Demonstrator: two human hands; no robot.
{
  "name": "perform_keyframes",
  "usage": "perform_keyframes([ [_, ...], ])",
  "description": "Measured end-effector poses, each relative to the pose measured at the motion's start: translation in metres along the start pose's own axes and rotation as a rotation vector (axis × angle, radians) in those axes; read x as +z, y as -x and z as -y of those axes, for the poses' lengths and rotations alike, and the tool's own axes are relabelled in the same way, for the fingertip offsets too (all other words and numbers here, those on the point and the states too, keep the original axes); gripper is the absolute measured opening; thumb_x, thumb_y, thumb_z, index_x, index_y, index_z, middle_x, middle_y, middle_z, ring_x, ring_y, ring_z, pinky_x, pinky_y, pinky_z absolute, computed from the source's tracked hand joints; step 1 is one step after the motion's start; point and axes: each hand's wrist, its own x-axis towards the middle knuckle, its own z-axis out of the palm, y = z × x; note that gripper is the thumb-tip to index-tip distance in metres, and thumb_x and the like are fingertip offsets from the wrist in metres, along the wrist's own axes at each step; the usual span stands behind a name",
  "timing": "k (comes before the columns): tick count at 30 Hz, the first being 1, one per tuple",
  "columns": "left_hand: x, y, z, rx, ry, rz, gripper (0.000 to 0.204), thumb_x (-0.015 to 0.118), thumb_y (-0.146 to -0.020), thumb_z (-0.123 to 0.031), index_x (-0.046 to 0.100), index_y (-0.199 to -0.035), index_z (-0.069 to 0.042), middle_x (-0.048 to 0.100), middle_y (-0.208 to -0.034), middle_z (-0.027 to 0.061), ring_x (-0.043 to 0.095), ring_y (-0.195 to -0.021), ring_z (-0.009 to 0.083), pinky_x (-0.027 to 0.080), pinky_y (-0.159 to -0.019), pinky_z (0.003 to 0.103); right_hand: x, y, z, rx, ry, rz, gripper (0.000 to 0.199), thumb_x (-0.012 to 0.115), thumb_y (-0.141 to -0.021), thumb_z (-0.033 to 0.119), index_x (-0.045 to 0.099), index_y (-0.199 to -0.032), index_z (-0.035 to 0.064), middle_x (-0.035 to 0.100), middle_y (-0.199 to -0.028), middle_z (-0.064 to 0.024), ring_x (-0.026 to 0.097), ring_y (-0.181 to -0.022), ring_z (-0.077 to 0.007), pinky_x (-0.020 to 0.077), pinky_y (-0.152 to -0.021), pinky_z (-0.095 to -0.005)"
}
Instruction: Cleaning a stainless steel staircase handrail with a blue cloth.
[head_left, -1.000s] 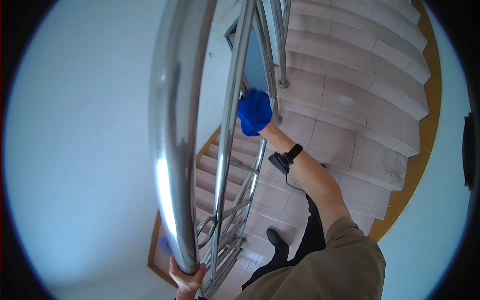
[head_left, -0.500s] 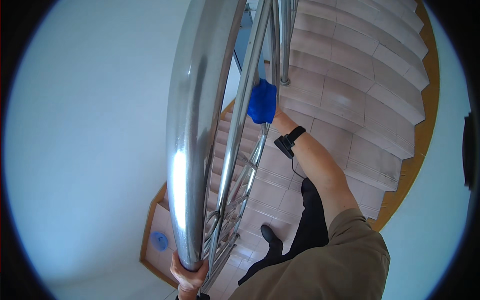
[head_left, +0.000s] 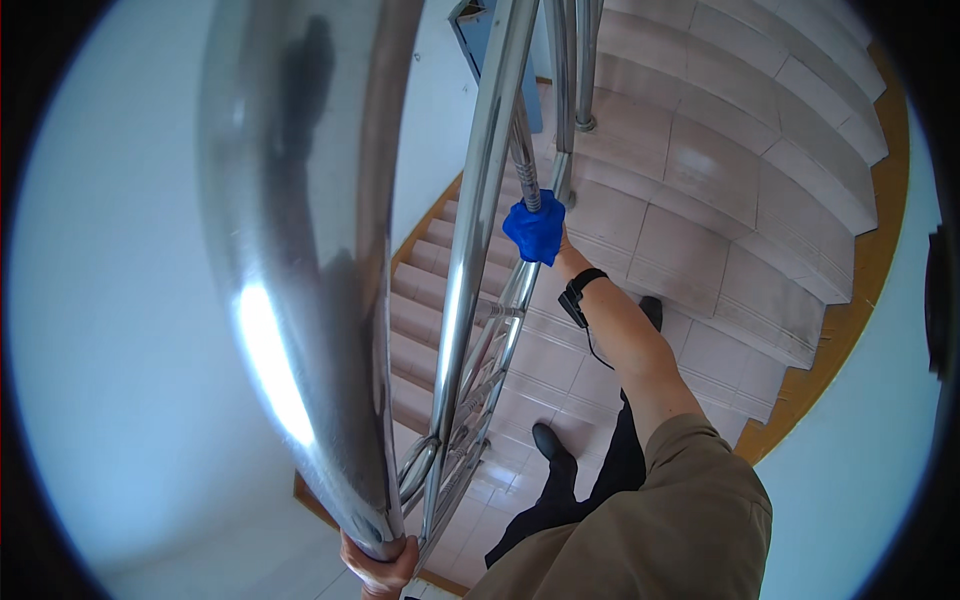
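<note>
Right hand wrapped in blue cloth gripping thin steel baluster, left hand clasping broad handrail, stairs below

The handrail runs down the left, its bars just right of it; the stairs lie right, the cloth against a bar.

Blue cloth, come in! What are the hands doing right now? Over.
Right hand presses the blue cloth around a thin railing bar. Left hand grips the big handrail low down. Nothing blocking the cloth.
</note>
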Motion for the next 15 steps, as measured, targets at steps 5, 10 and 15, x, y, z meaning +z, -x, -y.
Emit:
perform_keyframes([
  [5, -0.001, 0.011, 0.016, 0.008, -0.052, -0.009, 0.065, 0.084, -0.056, -0.017, 0.058, -0.111, 0.005, 0.064, -0.088, 0.0135, 0.063, -0.075, 0.0251, 0.052, -0.073, 0.043, -0.03, 0.001, -0.02, -0.01, -0.158, -0.019, 0.021, 0.063, -0.089, 0.0, 0.05, -0.079, 0.0129, 0.047, -0.066, 0.0023, 0.049, -0.058, -0.0126, 0.0434, -0.052, -0.0292],
  [10, -0.004, 0.007, 0.025, -0.032, -0.018, 0.05, 0.052, 0.082, -0.058, -0.015, 0.061, -0.102, 0.004, 0.064, -0.078, 0.0096, 0.062, -0.067, 0.0237, 0.052, -0.067, 0.04, -0.033, 0.01, -0.034, -0.109, 0.489, -0.329, 0.02, 0.063, -0.09, -0.001, 0.051, -0.082, 0.013, 0.046, -0.067, 0.0031, 0.049, -0.06, -0.0094, 0.0425, -0.052, -0.0261],
  [15, 0.001, -0.007, 0.02, 0.19, -0.064, 0.067, 0.101, 0.087, -0.058, -0.024, 0.035, -0.139, 0.006, 0.06, -0.085, 0.0186, 0.059, -0.063, 0.036, 0.05, -0.063, 0.05, -0.025, 0.01, -0.031, -0.051, 0.416, -0.342, 0.022, 0.06, -0.092, -0.002, 0.049, -0.081, 0.0139, 0.045, -0.068, 0.0023, 0.049, -0.06, -0.009, 0.0399, -0.051, -0.0262],
])
